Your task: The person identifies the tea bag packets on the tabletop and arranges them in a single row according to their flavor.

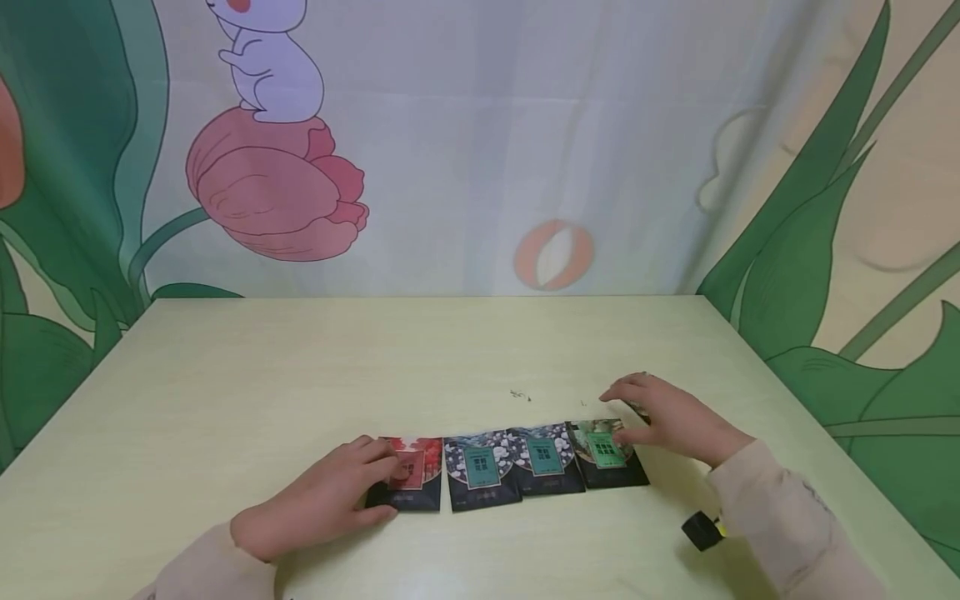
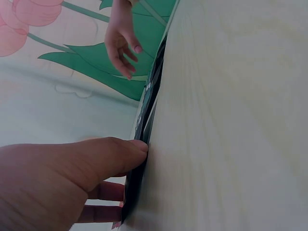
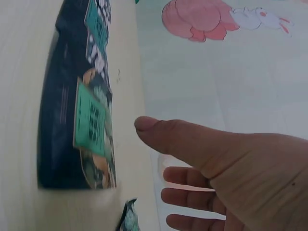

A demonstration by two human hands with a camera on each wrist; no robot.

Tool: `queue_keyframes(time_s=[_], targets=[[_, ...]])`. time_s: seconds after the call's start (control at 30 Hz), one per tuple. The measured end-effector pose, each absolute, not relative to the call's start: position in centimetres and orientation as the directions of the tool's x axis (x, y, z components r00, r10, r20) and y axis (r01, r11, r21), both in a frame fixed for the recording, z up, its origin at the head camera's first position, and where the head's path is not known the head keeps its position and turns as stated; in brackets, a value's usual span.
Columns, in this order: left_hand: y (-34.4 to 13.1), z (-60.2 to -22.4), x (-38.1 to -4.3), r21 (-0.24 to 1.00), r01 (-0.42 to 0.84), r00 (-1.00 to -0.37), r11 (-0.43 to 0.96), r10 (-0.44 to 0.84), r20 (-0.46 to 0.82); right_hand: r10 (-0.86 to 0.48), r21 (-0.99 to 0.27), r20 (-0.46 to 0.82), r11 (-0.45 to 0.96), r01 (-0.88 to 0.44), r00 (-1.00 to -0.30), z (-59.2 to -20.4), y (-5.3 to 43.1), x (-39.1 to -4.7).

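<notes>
Four flat packets with dark lower halves lie in a row on the table. My left hand (image 1: 330, 496) rests on the red-labelled packet (image 1: 422, 492) at the left end; fingers lie over its face and the thumb touches its near edge. Beside it are two blue-flowered packets (image 1: 480, 468) (image 1: 551, 467), the second touching the packet with a green label (image 1: 603, 450). Over that one's right side hovers my right hand (image 1: 667, 417), thumb apart from the packet and fingers loosely bent around nothing. Partly hidden below it is a small dark, patterned piece (image 3: 129, 219).
A small black object (image 1: 702, 531) with a bit of yellow sits by the right sleeve. Small dark marks (image 1: 520, 394) show on the pale wooden table (image 1: 300, 358) behind the packets. A printed cloth (image 1: 450, 167) hangs along the table's far edge.
</notes>
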State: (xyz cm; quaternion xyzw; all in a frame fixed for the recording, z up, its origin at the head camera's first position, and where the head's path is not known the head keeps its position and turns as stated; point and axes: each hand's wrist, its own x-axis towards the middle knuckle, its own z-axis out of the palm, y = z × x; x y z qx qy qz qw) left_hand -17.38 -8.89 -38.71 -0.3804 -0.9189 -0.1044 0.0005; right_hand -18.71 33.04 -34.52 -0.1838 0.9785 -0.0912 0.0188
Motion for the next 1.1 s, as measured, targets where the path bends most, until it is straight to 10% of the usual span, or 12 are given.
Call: queue_keyframes(time_s=[1.1], targets=[[-8.8,-38.4,-17.3,0.179,0.711,-0.701,0.68,0.705,0.104,-0.259,-0.26,-0.154,0.942,-0.214,-0.953,-36.6,39.6,-22.4]])
